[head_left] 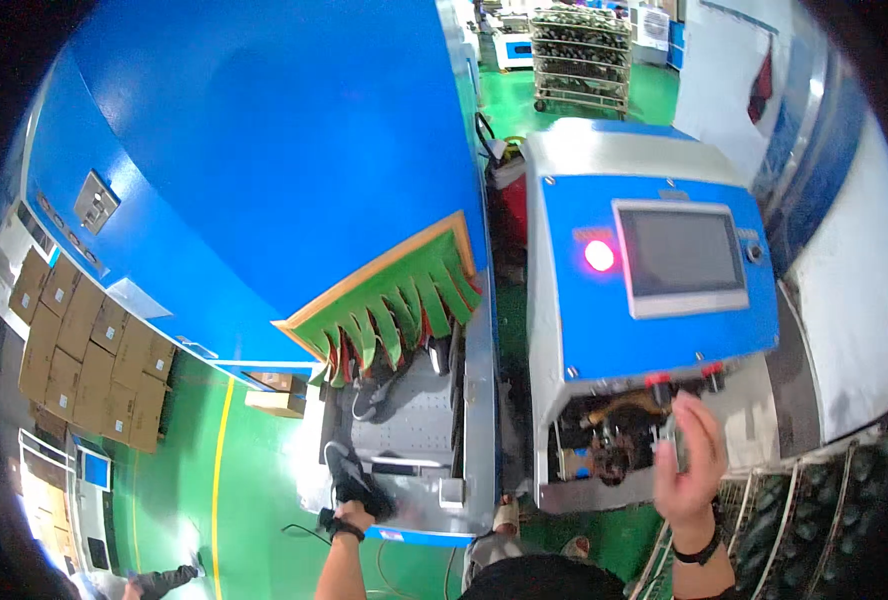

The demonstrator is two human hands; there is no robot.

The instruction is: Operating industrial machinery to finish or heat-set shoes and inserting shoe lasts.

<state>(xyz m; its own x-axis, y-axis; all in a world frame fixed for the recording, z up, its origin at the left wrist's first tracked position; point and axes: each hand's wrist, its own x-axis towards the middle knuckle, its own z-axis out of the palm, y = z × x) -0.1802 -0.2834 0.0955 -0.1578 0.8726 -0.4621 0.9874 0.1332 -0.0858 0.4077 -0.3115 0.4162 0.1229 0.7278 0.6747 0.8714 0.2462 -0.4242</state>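
Two hands in view, each on a different station. Left hand (349,512) grips a dark shoe (349,478) at the near end of the steel conveyor tray (419,410), fingers wrapped round its heel end. Shoe's long axis runs away from the person, toe toward the green strip curtain (404,300) at the mouth of the big blue tunnel machine (264,150). Another dark shoe (374,395) sits farther up the tray, just short of the curtain, apart from the held one.

Right hand (689,455) is up at the open bay (614,440) under the blue control box with the touchscreen (682,255) and lit red lamp (599,255). Fingers curl round something small and grey at the bay's right edge; can't tell what it is, or how firm the pinch is. Racks of dark shoes (814,510) stand just right of that hand.

Left hand is clearly nearer the tray shoe; right is well apart from it, across the gap between machines.
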